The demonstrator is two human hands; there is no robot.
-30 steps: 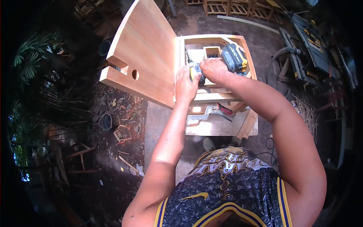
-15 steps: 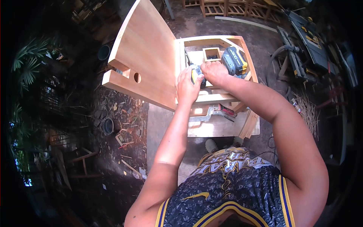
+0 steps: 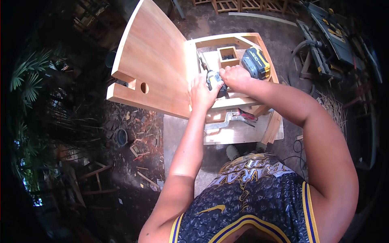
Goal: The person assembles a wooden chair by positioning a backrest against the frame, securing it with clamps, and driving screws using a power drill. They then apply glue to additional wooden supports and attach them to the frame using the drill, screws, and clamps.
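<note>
My right hand (image 3: 235,78) is wrapped round the grip of a power drill, whose yellow and black battery end (image 3: 256,62) sticks out to its right. At the front of the drill (image 3: 214,79), my left hand (image 3: 202,92) presses its fingers against the head, beside the upright wooden panel (image 3: 152,60). This panel has a round hole and a notch, and joins a curved wooden frame (image 3: 219,39). Inside the frame stands a small wooden box (image 3: 228,56) holding dark screws. The drill's tip is hidden.
A metal clamp with a red handle (image 3: 231,117) lies on the pale board (image 3: 227,137) nearest me. Tools lie on a workbench (image 3: 332,38) at the upper right. Wood scraps and a round bucket (image 3: 121,137) are on the ground at left.
The whole view has shifted slightly. My hands remain on the drill, and its battery end has swung a little up and to the right.
</note>
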